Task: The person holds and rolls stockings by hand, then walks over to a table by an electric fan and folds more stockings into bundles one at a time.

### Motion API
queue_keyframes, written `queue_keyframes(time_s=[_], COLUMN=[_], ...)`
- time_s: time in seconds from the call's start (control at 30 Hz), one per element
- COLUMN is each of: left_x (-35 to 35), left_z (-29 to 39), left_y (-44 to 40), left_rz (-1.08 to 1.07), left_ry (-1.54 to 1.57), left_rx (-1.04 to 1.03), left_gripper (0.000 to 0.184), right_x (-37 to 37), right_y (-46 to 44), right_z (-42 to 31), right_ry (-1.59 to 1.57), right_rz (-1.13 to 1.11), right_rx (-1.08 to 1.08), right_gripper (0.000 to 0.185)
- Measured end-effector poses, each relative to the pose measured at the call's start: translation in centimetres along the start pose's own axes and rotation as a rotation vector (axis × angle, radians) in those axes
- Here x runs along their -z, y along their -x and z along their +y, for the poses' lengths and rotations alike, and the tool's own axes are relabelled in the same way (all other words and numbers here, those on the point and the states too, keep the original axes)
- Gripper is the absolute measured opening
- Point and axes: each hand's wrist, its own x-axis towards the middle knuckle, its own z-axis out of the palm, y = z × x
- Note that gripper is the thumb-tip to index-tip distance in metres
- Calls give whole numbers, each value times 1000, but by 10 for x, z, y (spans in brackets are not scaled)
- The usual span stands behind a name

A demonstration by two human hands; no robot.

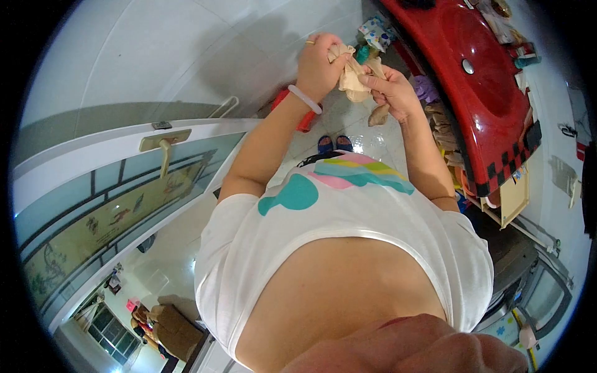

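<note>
Held out in front of my body is a crumpled, thin beige cloth (355, 86), perhaps a small garment; its exact kind is not clear. The fingers of my left hand (320, 65) are closed on its upper left part, with a pale bracelet on that wrist. My right hand (394, 93) pinches the cloth's right side between thumb and fingers. A loose end hangs below the right palm. Both hands are raised above the tiled floor, close together.
To the right stands a glossy red washbasin (482, 71) with a drain and a checkered edge. A white-framed glass door (124, 217) with a handle is on the left. A red object (303, 124) lies beyond my left forearm. Blue slippers (334, 144) show on the floor.
</note>
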Motion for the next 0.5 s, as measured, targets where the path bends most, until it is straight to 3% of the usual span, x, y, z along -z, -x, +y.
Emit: queue_keyframes(time_s=[0.1,0.2,0.3,0.4,0.5], left_x=[-3,-8,-1,3,-16], left_z=[7,6,11,13,9], left_y=[2,4,7,8,17], left_rz=[5,-262,-335,-381,-232], left_ry=[-102,847,956,830,706], left_rx=[-32,603,603,463,208], left_gripper=[26,25,29,35,38], right_x=[3,6,5,2,-3], right_y=[-8,-13,-16,-18,-17], right_z=[3,3,1,4,4], right_ry=[-48,-130,-167,-195,-275], right_rz=[35,98,129,147,59], right_rx=[4,9,0,-12,-63], right_gripper=[16,15,13,11,11])
